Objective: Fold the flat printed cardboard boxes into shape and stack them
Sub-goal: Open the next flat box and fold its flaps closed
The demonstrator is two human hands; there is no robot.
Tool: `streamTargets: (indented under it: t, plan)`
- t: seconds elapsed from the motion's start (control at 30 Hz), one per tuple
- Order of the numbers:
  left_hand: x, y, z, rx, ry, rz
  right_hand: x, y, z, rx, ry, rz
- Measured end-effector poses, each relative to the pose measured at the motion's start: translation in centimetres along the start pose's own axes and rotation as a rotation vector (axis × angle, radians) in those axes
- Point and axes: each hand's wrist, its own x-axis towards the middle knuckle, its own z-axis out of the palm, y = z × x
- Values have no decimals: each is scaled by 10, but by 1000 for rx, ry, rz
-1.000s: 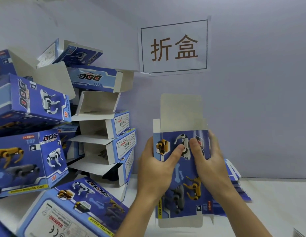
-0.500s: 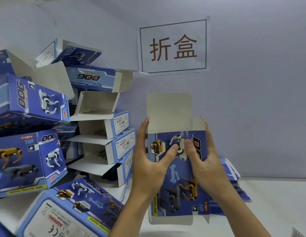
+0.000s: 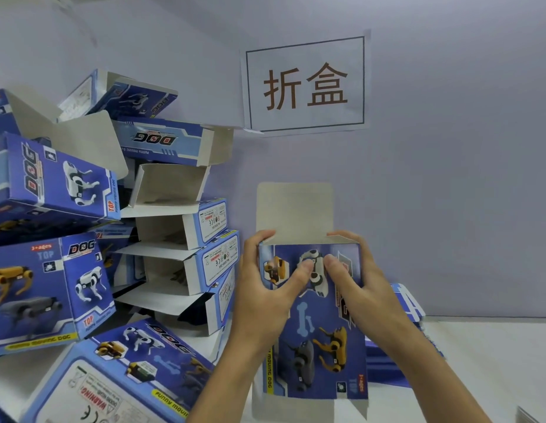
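The blue printed box stands upright over the table, long axis vertical, its plain top flap pointing up. The left hand and right hand hold it in a close grip, thumbs on the front, fingers curled behind the upper corners. Folded boxes crowd the left; flat blanks lie behind, with open table to the right.

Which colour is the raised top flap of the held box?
Plain grey-beige, unprinted flap, seen in the head view.
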Motion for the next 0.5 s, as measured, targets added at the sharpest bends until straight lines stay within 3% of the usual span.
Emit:
streamTargets:
  t: [0.17,0.33,0.5]
  plan:
    - [1,4,2,-118,58,-127,17,-15,2,69,51,66]
    - [6,9,-1,-73,172,-157,2,-28,13,-10,99,36]
    - [9,13,-6,-66,144,-180,6,-29,15,71,136,127]
